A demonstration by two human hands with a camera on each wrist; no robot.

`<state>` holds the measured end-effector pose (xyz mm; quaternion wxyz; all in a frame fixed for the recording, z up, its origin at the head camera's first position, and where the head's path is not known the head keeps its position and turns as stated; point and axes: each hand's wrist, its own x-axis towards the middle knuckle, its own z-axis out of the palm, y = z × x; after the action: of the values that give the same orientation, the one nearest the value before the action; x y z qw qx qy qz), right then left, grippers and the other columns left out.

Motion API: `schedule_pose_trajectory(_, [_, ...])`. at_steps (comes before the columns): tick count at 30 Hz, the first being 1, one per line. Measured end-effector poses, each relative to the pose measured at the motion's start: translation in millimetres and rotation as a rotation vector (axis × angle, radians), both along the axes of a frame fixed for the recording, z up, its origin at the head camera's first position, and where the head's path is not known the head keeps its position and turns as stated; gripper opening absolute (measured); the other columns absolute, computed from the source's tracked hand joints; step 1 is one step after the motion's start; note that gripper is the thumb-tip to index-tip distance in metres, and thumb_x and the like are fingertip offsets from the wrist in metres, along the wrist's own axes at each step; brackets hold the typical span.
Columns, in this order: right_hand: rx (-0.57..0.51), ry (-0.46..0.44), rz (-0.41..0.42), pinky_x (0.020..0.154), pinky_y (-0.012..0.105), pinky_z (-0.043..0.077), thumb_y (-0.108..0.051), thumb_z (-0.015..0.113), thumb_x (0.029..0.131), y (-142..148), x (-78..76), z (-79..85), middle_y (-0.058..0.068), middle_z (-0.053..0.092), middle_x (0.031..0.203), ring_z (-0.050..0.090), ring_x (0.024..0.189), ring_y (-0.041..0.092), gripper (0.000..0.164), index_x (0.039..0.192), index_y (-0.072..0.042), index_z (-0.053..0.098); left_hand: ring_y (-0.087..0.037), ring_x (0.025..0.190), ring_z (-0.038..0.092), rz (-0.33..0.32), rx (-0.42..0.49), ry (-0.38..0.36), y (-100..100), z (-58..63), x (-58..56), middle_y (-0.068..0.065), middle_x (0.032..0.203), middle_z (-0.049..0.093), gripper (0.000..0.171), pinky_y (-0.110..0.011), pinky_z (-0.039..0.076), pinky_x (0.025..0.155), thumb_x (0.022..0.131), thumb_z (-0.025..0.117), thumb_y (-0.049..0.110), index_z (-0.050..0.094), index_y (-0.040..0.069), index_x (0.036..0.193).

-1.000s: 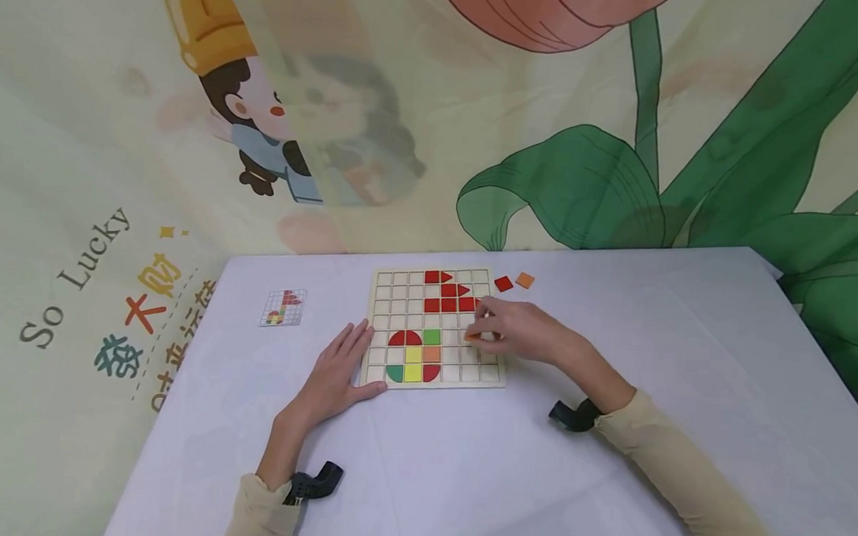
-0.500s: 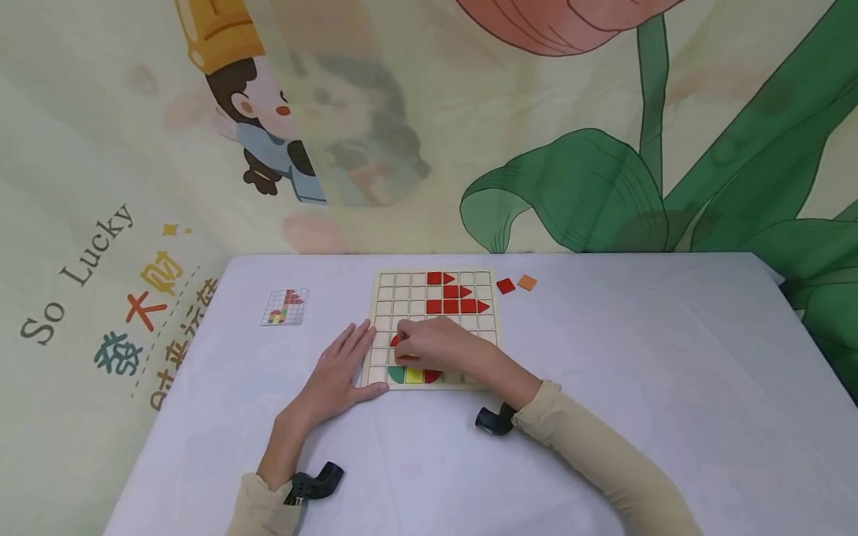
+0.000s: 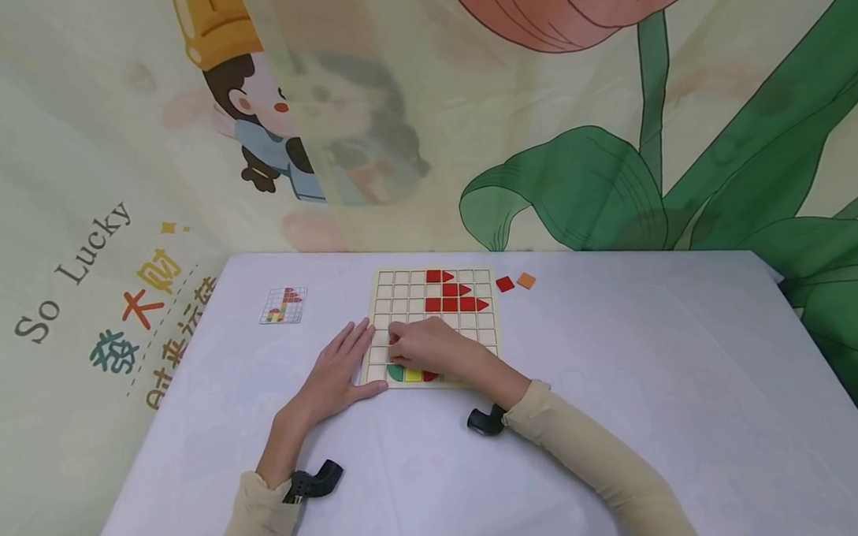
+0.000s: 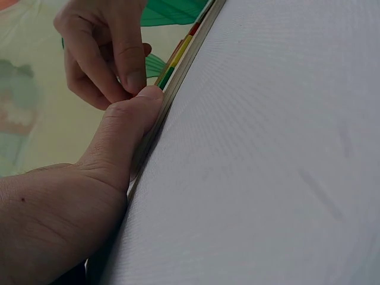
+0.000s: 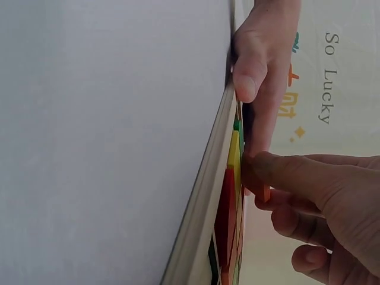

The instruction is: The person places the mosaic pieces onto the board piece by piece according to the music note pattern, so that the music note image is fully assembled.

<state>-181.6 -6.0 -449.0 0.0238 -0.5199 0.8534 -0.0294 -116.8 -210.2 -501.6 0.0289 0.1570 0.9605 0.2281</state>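
A pale wooden grid board (image 3: 401,307) lies flat on the white-covered table. My left hand (image 3: 332,369) rests along its left edge, fingers extended, thumb at the near corner. Over the board's lower left part is my right hand (image 3: 436,347), pinching a small orange tile (image 5: 259,185) between thumb and fingers close to the surface. In the head view that hand hides the tile and the cells beneath. Along the near row sit a rounded green piece (image 3: 395,372), a yellow square (image 3: 413,375) and a partly covered red piece (image 3: 430,376). Red tiles (image 3: 450,304) form rows with pointed right ends farther up.
A small printed card (image 3: 283,305) with a coloured grid pattern lies left of the board. Beyond the board's far right corner are a loose red tile (image 3: 505,284) and an orange tile (image 3: 526,281). A patterned curtain (image 3: 374,227) hangs behind the table.
My right hand has moved left from the board's right side to its lower left part, carrying the orange tile, then slightly farther left. My left hand has stayed in place.
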Motion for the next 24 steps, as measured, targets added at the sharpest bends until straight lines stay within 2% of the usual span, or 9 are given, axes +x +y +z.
schedule_pose_trajectory(8, [0.02,-0.026,-0.036,0.058,0.014,0.045,-0.03,0.067,0.091,-5.0,2.7,1.9,-0.002,0.065,0.098,0.056,0.075,0.008,0.019,0.106,-0.022,0.076,-0.032,0.152,0.013,-0.001,-0.002,0.0,0.0,1.4,-0.7,-0.007,0.164,0.019,0.094,-0.06,0.021,0.118,0.083,0.069,0.052,0.023,0.012,0.155])
schedule_pose_trajectory(15, [0.018,-0.039,-0.052,0.054,0.015,0.042,-0.022,0.061,0.096,-4.5,6.0,0.1,0.0,0.063,0.103,0.055,0.076,0.009,0.016,0.102,-0.014,0.074,-0.033,0.151,0.013,0.007,0.003,-0.023,0.4,3.4,-0.7,-0.009,0.163,0.02,0.094,-0.059,0.02,0.118,0.083,0.069,0.051,0.024,0.01,0.154])
schedule_pose_trajectory(19, [0.009,-0.035,-0.056,0.054,0.014,0.042,-0.026,0.063,0.095,-1.7,6.9,0.1,-0.001,0.06,0.102,0.054,0.077,0.008,0.019,0.106,-0.016,0.074,-0.033,0.151,0.013,0.007,0.01,-0.026,0.2,3.5,0.0,-0.008,0.163,0.02,0.094,-0.06,0.02,0.118,0.083,0.07,0.051,0.024,0.011,0.154])
schedule_pose_trajectory(24, [-0.045,-0.093,-0.115,0.058,0.014,0.046,-0.027,0.065,0.093,12.1,-0.4,18.1,-0.001,0.061,0.108,0.058,0.081,0.009,0.023,0.114,-0.021,0.072,-0.032,0.152,0.012,0.01,0.008,-0.028,0.6,3.5,0.1,-0.008,0.164,0.02,0.094,-0.061,0.02,0.118,0.083,0.07,0.052,0.025,0.012,0.155])
